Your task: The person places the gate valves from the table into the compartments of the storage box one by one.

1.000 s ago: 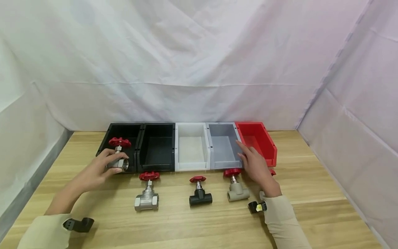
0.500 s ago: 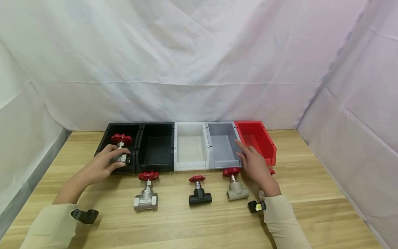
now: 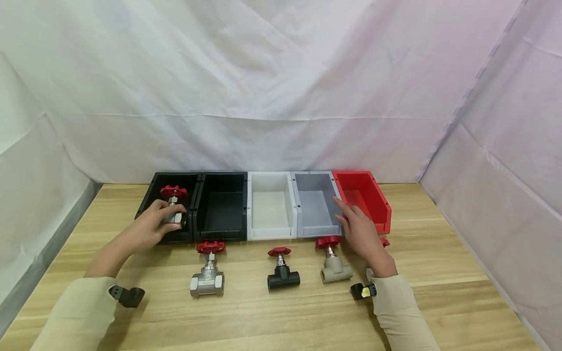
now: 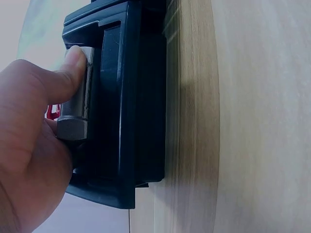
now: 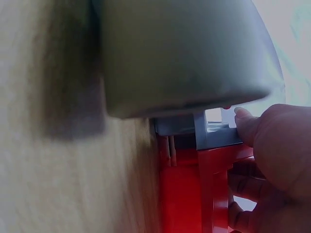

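My left hand (image 3: 151,224) grips a silver metal gate valve (image 3: 176,217) by its body, thumb on the near side. The valve stands upright, its red handwheel (image 3: 174,191) on top, within the leftmost black bin (image 3: 175,237). In the left wrist view the valve body (image 4: 75,104) lies just behind the bin's front lip (image 4: 127,97). My right hand (image 3: 362,234) rests at the shared edge of the grey bin (image 3: 318,231) and the red bin (image 3: 383,226), index finger extended. Its thumb (image 5: 248,127) touches the grey rim in the right wrist view; no item is held.
Between the hands stand another black bin (image 3: 221,234) and a white bin (image 3: 271,234). In front lie a silver valve (image 3: 208,282), a black valve (image 3: 283,279) and a beige valve (image 3: 335,270). Another red handwheel (image 3: 384,242) shows partly behind the right hand.
My left hand has moved right and slightly forward, lowering the silver valve deeper into the leftmost black bin. The right hand stays where it was.
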A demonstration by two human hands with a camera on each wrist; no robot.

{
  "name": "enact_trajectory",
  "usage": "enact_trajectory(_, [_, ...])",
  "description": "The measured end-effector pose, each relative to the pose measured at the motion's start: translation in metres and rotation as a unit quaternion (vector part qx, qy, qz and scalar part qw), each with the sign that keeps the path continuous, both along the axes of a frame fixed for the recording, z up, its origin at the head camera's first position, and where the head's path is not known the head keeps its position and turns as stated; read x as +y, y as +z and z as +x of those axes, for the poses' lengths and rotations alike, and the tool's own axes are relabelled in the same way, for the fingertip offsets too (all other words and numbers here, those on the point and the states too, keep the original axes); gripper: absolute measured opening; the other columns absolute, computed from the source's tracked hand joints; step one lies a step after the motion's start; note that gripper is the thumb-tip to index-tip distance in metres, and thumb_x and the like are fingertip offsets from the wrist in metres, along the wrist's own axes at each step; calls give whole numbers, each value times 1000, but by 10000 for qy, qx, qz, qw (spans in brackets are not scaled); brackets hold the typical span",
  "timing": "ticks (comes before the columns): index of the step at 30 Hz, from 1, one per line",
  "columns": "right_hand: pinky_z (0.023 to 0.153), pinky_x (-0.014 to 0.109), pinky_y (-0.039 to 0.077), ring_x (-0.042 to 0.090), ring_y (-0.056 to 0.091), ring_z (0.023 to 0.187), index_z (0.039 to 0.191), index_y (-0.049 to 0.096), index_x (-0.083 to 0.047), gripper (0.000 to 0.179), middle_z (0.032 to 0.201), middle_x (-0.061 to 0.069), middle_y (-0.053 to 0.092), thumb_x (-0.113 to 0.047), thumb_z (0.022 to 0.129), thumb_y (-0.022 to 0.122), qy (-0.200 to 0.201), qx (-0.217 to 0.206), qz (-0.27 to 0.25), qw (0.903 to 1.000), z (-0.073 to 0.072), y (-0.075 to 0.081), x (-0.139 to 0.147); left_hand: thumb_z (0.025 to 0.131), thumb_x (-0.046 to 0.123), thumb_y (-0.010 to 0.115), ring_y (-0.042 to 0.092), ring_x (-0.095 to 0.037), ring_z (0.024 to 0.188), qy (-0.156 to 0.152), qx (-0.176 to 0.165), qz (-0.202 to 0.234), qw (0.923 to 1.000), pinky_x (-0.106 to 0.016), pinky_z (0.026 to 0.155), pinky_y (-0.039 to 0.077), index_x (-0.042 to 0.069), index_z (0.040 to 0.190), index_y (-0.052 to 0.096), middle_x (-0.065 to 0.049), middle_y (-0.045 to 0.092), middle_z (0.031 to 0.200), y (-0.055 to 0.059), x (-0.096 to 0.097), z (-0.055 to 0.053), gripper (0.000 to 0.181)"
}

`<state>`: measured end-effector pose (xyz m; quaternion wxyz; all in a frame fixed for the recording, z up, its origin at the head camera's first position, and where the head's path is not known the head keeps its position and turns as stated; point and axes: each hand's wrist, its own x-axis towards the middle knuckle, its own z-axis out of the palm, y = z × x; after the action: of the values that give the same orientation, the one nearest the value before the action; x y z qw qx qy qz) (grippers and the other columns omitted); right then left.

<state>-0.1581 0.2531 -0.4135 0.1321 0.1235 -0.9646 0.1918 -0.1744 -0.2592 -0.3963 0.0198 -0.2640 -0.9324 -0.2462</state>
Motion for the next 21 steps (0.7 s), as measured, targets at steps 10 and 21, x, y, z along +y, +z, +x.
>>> enact_trajectory(10, [65, 39, 52, 23, 53, 74, 145, 44, -16, 60, 97, 14, 56, -16, 90, 68, -7, 51, 34, 10000, 0, -1, 0, 96, 14, 59, 48, -46, 106, 202, -432, -65, 9988, -57, 81, 41, 2, 130, 53, -33, 41, 122, -4, 2, -7, 37])
enact_trajectory(21, [65, 38, 52, 22, 53, 75, 146, 43, -18, 60, 98, 13, 56, -17, 90, 67, -46, -20, 28, 10000, 0, -1, 0, 96, 12, 58, 50, -36, 93, 288, -751, -50, 9968, -46, 74, 40, -6, 133, 49, -31, 43, 117, -9, 8, -12, 42])
